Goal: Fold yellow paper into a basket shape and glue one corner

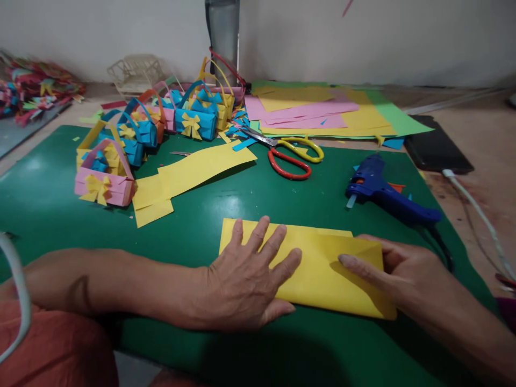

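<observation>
A folded sheet of yellow paper (314, 269) lies on the green mat at the front. My left hand (252, 279) rests flat on its left part, fingers spread. At the right end, my right hand (395, 269) grips the paper, thumb on top and the other fingers behind it, mostly hidden. The paper's right end looks slightly raised. Beyond my hands are scissors (278, 145) with one red and one yellow handle, their blades apart. Cut yellow paper pieces (197, 169) lie to the left of the scissors.
Several small paper baskets (107, 180) with bows stand at the left on the green mat (52, 188). A blue glue gun (387, 196) lies at the right, near a black phone (437, 145) with a white cable. Coloured paper sheets (306, 110) are stacked at the back.
</observation>
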The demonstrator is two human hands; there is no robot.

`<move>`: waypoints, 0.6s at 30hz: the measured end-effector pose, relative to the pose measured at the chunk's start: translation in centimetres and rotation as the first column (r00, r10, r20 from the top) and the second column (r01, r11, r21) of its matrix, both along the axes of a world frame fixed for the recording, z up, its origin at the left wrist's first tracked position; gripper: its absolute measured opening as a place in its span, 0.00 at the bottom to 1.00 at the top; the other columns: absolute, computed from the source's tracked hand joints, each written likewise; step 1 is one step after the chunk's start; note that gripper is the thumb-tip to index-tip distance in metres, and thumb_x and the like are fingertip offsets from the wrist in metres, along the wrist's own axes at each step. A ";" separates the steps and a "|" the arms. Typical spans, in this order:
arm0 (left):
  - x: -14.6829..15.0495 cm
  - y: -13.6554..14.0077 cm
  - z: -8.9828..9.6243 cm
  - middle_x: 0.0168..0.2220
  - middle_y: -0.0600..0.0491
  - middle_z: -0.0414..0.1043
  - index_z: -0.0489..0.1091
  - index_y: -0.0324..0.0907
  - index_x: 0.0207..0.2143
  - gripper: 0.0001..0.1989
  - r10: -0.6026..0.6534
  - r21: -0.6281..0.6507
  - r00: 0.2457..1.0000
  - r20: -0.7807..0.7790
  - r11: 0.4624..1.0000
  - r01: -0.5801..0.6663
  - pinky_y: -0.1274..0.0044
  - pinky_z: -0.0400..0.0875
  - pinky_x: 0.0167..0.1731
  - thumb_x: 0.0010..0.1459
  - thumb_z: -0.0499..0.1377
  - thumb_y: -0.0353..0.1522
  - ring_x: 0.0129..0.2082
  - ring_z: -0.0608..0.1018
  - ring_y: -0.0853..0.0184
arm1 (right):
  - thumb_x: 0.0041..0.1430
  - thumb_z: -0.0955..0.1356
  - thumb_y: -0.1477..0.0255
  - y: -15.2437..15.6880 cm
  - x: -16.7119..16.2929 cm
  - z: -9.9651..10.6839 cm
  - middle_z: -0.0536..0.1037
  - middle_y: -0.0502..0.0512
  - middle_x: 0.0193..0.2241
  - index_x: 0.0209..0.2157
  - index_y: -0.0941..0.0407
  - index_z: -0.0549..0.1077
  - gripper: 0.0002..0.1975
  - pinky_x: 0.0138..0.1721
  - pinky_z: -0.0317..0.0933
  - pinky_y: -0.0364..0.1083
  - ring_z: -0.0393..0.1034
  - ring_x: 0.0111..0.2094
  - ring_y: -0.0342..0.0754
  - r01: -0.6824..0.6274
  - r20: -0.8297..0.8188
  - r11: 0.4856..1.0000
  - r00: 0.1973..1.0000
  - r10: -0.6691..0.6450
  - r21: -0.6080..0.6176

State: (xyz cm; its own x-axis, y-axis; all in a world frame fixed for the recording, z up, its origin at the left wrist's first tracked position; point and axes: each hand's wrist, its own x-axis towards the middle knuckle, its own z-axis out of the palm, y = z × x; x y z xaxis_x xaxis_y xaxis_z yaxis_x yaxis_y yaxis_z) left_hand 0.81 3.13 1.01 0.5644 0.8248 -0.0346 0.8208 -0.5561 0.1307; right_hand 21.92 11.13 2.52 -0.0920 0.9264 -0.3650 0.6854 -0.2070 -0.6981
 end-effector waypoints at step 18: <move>-0.2 0.4 0.0 0.63 0.35 0.48 0.49 0.38 0.61 0.33 0.001 -0.005 1.000 0.019 1.000 -0.001 0.42 0.55 0.48 0.61 0.47 0.49 0.61 0.50 0.36 | 0.39 0.67 0.54 -0.4 -0.8 -0.5 0.72 0.50 0.17 0.18 0.54 0.72 0.16 0.13 0.52 0.41 0.60 0.16 0.43 -0.071 0.008 0.990 0.997 0.070 0.121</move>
State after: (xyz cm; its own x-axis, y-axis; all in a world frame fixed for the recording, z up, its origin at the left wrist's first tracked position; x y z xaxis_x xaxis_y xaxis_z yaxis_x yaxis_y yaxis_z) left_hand 0.60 3.48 1.01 0.5640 0.8253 -0.0285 0.8188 -0.5544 0.1489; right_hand 21.11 10.74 2.01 -0.1575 0.9550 -0.2513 0.6979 -0.0724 -0.7126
